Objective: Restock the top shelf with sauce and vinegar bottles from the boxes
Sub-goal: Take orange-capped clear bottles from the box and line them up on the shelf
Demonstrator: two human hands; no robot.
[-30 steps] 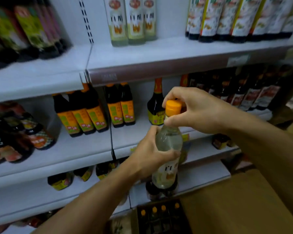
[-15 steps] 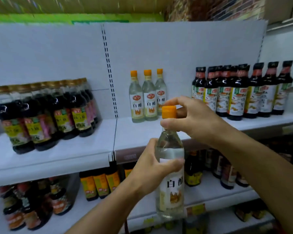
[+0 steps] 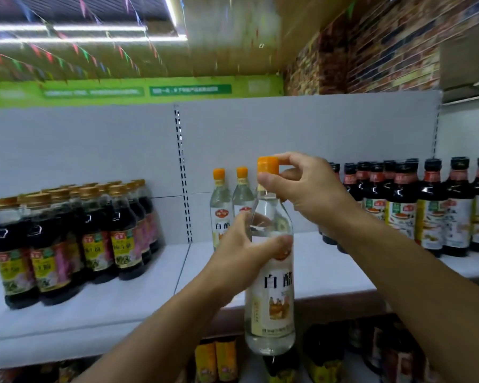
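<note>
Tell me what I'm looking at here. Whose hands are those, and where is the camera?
The camera sits on a person's head, so you see what they see: their own two hands in a shop. The left hand grips the middle of a clear vinegar bottle. The right hand pinches its orange cap. Behind is the white top shelf. On it stand two more vinegar bottles, dark sauce bottles with gold caps on the left, and dark bottles with black caps on the right.

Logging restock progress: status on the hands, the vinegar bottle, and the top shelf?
Left hand grips vinegar bottle; right hand pinches its cap. Held before top shelf. Open gap there.
</note>
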